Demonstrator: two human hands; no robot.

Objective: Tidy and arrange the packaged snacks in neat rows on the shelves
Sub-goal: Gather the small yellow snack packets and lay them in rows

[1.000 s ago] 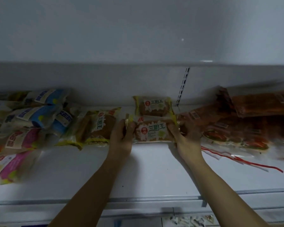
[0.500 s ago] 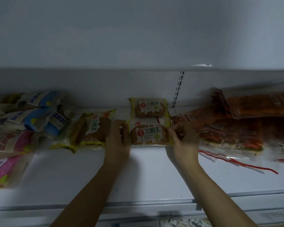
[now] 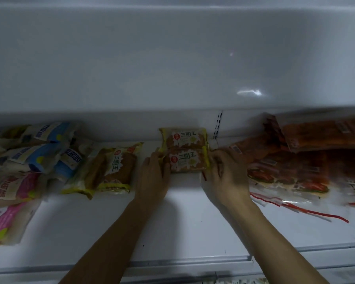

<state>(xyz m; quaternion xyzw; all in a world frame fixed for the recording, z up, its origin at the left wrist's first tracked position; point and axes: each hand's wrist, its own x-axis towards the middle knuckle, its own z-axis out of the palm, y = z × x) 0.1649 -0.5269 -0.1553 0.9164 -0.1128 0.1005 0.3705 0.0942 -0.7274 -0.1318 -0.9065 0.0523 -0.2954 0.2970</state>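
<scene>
A yellow-edged sandwich bread pack (image 3: 186, 161) lies on the white shelf (image 3: 182, 218), directly in front of a second identical pack (image 3: 183, 138) near the back wall. My left hand (image 3: 154, 179) grips the front pack's left end. My right hand (image 3: 223, 177) grips its right end. More packs of the same bread (image 3: 111, 171) lie tilted and overlapping just left of my left hand.
Blue and pink wrapped snacks (image 3: 35, 156) are heaped at the far left. Red-orange clear bags (image 3: 295, 167) sprawl at the right, with a red strip (image 3: 307, 212) trailing forward. The upper shelf's underside (image 3: 172, 58) hangs low. A slotted upright (image 3: 218, 126) stands behind.
Both hands have pushed the front pack back until it lies flush against the rear pack. The view has shifted slightly.
</scene>
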